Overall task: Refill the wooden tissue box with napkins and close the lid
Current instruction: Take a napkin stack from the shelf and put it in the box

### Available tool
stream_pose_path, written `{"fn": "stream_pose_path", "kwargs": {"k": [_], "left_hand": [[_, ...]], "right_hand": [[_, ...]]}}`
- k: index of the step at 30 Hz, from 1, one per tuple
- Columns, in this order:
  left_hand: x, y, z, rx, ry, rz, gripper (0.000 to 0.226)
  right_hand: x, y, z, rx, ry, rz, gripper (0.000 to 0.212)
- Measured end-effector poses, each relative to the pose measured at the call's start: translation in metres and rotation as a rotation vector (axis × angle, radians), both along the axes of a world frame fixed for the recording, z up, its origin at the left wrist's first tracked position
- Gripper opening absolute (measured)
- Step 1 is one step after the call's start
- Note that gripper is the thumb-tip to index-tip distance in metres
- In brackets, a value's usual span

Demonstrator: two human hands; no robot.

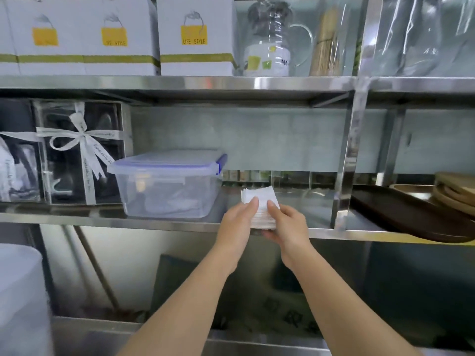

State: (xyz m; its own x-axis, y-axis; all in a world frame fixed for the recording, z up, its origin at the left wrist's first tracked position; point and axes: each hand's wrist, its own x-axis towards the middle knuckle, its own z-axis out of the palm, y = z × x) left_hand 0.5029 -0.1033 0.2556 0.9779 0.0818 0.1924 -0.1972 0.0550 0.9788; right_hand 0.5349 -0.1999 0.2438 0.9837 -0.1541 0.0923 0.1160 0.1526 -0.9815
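White napkins [261, 201], faintly embossed. The tub [164, 186] beside them is clear plastic with a blue-edged lid and blue clip. Up top, white boxes [196, 34] carry yellow bag logos and an olive-gold stripe. A white ribbon [82, 140] with dark script wraps a clear case; dark brown tray [411, 217] at right.

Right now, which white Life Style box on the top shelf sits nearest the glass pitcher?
The rightmost white box, with the fully legible "LIFE STYLE" label. It stands directly beside the glass pitcher; the other boxes sit further left.
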Motion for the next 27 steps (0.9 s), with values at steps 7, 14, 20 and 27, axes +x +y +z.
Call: {"fn": "stream_pose_path", "kwargs": {"k": [7,14,20,27], "left_hand": [[-0.009,0.001,-0.005,-0.413,0.212,0.186,0.027],[0.0,0.03,-0.021,-0.438,0.668,-0.126,0.086],[-0.016,0.045,-0.017,-0.247,0.717,-0.196,0.076],[-0.058,0.044,0.008,0.16,0.7,-0.277,0.058]], "right_hand": [[-0.011,-0.009,0.003,0.104,0.093,-0.141,0.023],[-0.033,-0.026,-0.003,0.334,0.179,0.022,0.033],[-0.051,-0.044,-0.009,0.245,0.198,0.156,0.024],[-0.082,-0.057,0.007,0.138,0.197,0.266,0.026]]}}
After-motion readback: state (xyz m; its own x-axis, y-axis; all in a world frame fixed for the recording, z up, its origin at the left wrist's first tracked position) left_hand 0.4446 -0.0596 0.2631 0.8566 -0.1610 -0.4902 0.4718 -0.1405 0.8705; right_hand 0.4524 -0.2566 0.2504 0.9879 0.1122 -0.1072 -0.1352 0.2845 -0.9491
